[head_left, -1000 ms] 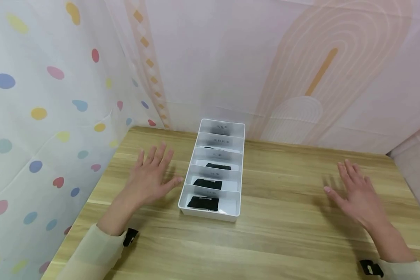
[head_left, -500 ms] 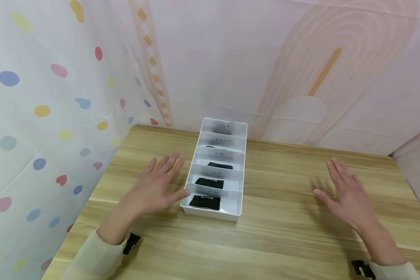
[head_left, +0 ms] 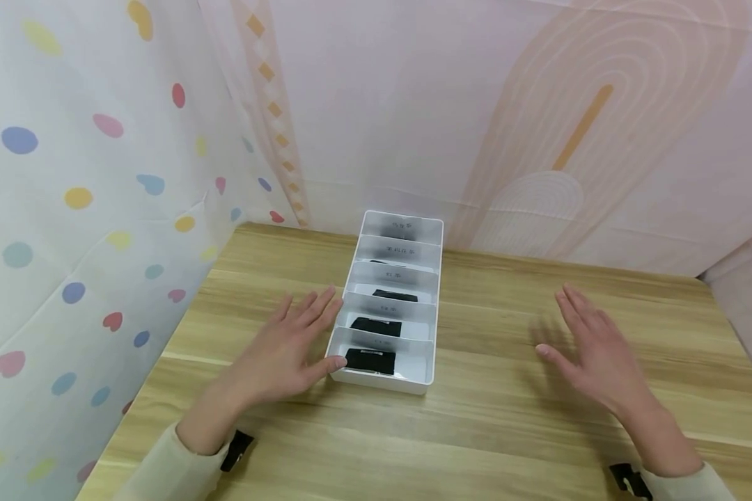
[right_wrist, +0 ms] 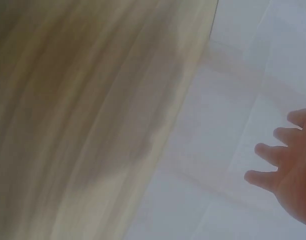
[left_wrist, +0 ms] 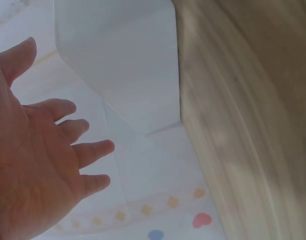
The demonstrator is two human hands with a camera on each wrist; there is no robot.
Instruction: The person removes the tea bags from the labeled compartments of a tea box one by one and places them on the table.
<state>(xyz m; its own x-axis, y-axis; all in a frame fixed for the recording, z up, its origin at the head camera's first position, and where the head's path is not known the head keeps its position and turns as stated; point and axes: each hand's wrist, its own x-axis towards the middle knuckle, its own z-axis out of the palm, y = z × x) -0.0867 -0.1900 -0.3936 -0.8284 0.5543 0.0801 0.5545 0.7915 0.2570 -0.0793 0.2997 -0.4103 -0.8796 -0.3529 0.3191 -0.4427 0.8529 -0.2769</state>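
Observation:
A long white divided box (head_left: pixel 379 381) stands on the table, split crosswise into several compartments with small dark writing on the dividers. Black flat packets lie inside, the nearest packet (head_left: pixel 371 361) in the front compartment and another packet (head_left: pixel 377 326) behind it. My left hand (head_left: pixel 283 353) hovers at the box's left side, fingers spread, its thumb tip overlapping the front left rim in the head view. In the left wrist view the palm (left_wrist: pixel 35 160) faces the box's white side wall (left_wrist: pixel 123 60). Well to the right, my right hand (head_left: pixel 598 358) hangs over the table with fingers straight, holding nothing.
The wooden table (head_left: pixel 507 431) reaches back to a pale curtain (head_left: pixel 401 104) right behind the box. A dotted curtain (head_left: pixel 100 278) hangs along the left edge. Black straps (head_left: pixel 237 451) sit at the cuffs of both sleeves.
My left hand has come right and slightly nearer to me, up to the box's left side. The right hand has moved left, toward the box. The box stays in place.

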